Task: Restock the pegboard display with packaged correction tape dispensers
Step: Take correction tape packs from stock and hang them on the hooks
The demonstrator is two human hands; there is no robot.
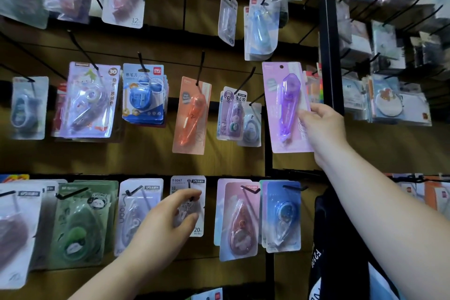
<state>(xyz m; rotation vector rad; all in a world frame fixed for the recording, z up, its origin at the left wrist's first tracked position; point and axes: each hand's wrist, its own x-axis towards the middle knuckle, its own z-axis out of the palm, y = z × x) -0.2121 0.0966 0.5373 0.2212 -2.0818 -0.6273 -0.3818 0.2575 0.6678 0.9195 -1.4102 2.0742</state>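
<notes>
Head view: A lilac cardboard-backed blister pack [285, 107], holding a translucent purple, teardrop-shaped correction tape dispenser under clear moulded plastic, is held upright against the wood-grain pegboard [146, 161] at the right end of the middle row. The pack's right edge is pinched by the right hand [321, 129], with the thumb laid on the glossy front and the fingers hidden behind the card. The dispenser sits just left of the thumb, and a small round hang hole is seen in the pack's top edge.

Lower down and towards the centre, a white-carded pack with a clear dispenser [188, 185] hangs from a thin black wire hook. It is gripped by the left hand [168, 221], whose curled fingers and thumb close around the blister, the forefinger up near the hook.

An orange-carded pack with an orange dispenser [192, 114] hangs in the middle row, well left of the lilac one. A pink pack [239, 219] and a blue pack [282, 214] hang in the lower row right of the left hand, and a green pack [80, 224] hangs to its left. A black metal upright [328, 31] borders the board on the right.
</notes>
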